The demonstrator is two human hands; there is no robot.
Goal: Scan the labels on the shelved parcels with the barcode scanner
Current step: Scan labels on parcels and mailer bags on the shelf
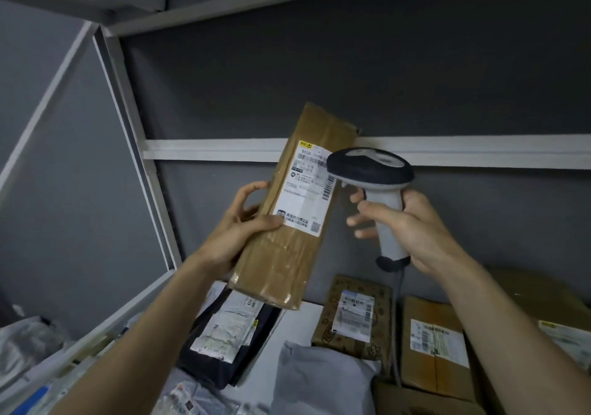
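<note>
long taped cardboard parcel (pixel 289 219) held up tilted at centre, top toward 1 o'clock, left hand (pixel 235 229) fingers grasping its lower left edge, thumb on the white shipping label (pixel 308 187). at 3 o'clock, right hand (pixel 406 226) fingers wrapped round the barcode scanner (pixel 372 171) handle, head just beside label. below at 6 o'clock, more parcels on shelf (pixel 297 322).

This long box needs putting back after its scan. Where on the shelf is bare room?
A bare white strip of shelf runs between the black mailer bag and the patterned brown parcel, above the grey bag. Rightward, boxes crowd together.
</note>
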